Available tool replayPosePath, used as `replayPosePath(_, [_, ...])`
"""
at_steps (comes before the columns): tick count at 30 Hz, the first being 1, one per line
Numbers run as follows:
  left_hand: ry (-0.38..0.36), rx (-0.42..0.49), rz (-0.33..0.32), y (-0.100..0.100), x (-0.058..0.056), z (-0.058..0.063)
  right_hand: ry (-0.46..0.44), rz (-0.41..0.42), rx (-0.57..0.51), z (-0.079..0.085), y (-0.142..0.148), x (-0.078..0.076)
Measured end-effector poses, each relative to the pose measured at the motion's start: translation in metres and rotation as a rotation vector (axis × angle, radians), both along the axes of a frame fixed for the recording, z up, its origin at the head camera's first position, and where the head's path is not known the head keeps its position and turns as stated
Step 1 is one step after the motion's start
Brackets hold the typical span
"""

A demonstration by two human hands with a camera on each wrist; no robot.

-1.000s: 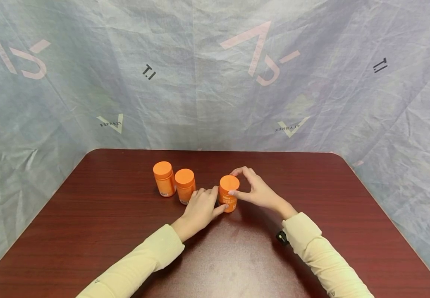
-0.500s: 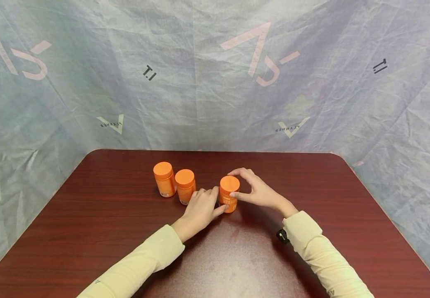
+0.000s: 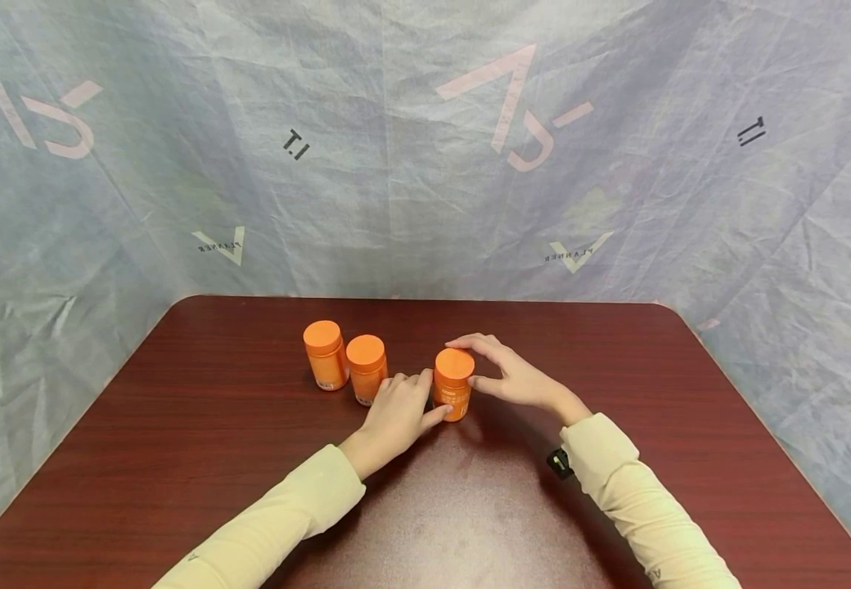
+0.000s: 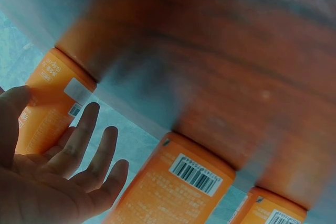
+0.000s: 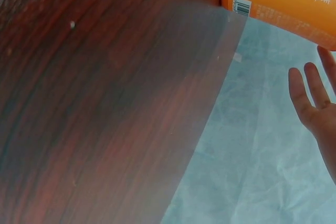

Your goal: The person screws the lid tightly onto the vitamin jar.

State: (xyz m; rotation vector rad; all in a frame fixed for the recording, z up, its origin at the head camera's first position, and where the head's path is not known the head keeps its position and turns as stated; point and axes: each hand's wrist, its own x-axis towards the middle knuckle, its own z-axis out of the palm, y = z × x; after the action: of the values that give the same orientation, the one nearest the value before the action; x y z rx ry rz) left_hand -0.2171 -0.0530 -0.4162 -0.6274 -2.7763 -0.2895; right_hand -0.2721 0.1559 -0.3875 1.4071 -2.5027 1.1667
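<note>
An orange jar [image 3: 452,401] with a round orange lid [image 3: 455,363] stands upright on the table, between both hands. My left hand [image 3: 393,415] grips its lower body, thumb across the front and index finger along the left side; the other fingers are spread in the left wrist view. From the right, my right hand [image 3: 511,376] curves round the lid, thumb at its right side and fingers reaching behind it. In the right wrist view, several fingertips of that hand [image 5: 317,98] are spread near the jar's side. A second orange jar [image 3: 367,383] stands just beyond the left knuckles.
Farther left stands a third orange jar [image 3: 326,364], close beside the second. All are on a dark red wooden table [image 3: 175,425]. A grey printed cloth [image 3: 396,164] hangs behind the table. A small black device [image 3: 560,464] sits under the right cuff.
My right thumb has slid from the lid's front to its right side, while the fingers behind the lid have shifted left. The left hand and jars keep their places.
</note>
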Motion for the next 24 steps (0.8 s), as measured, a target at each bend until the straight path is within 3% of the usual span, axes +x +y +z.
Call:
replayPosePath(15, [-0.012,0.001,0.003,-0.0001,0.0003,0.0008,-0.039,-0.139,-0.012,-0.0023,-0.0015,0.004])
replayPosePath(24, [-0.021,-0.005,0.01,0.0003,-0.0007,-0.0001,-0.037,-0.153,-0.02,-0.0026,-0.0016,0.0039])
